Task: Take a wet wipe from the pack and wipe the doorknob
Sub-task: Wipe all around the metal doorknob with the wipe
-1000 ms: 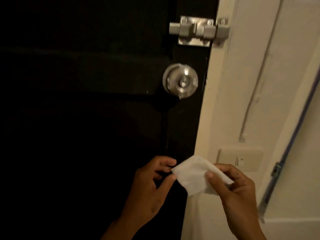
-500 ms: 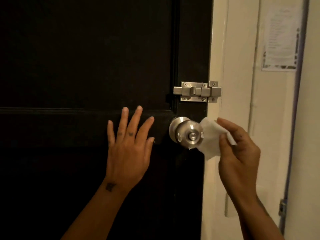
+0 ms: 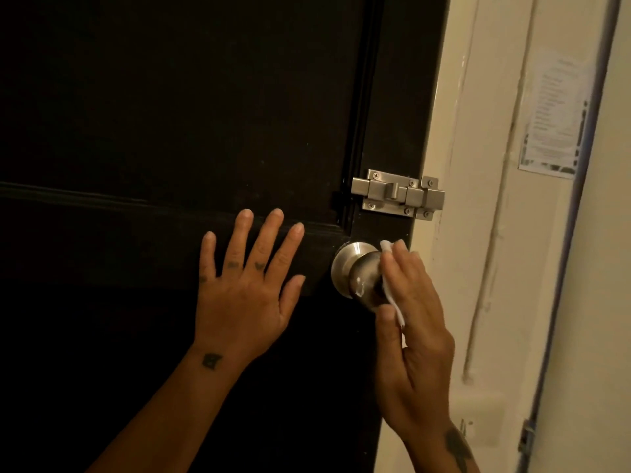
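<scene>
Wipe in right hand presses doorknob beside door edge.

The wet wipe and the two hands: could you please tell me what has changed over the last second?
The right hand carried the wet wipe up onto the doorknob. The left hand let go of it and spread flat on the door. The slide bolt stayed shut.

steel slide bolt, paper notice on wall
</scene>
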Available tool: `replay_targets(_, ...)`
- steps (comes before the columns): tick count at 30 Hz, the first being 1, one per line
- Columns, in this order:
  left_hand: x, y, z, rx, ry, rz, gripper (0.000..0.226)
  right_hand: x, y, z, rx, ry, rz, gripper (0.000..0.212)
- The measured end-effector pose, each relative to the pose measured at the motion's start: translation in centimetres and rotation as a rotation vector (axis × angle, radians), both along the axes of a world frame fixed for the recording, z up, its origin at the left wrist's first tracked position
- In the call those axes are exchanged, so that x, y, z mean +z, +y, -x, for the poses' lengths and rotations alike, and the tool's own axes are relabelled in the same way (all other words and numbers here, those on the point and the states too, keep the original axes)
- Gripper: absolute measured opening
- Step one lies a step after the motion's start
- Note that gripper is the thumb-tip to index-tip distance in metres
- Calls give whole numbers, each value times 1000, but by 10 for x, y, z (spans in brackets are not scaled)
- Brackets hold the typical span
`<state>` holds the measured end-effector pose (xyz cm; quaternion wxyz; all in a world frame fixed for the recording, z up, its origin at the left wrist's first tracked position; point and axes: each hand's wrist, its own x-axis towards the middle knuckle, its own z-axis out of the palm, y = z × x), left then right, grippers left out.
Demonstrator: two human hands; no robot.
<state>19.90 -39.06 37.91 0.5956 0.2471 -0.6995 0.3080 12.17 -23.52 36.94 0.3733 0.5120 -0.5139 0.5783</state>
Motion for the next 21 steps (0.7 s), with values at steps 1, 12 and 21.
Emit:
replay_targets(1,0,0,0,0,7,5,55,0,1,2,22,-10,-11,45)
replay_targets(12,-2,-3,6,-8,89,74,54,8,9,13,-25,120,-85,49)
replay_targets(21,-2,-2,5,-13,99,70,55,12,13,17,-130,190,-128,47)
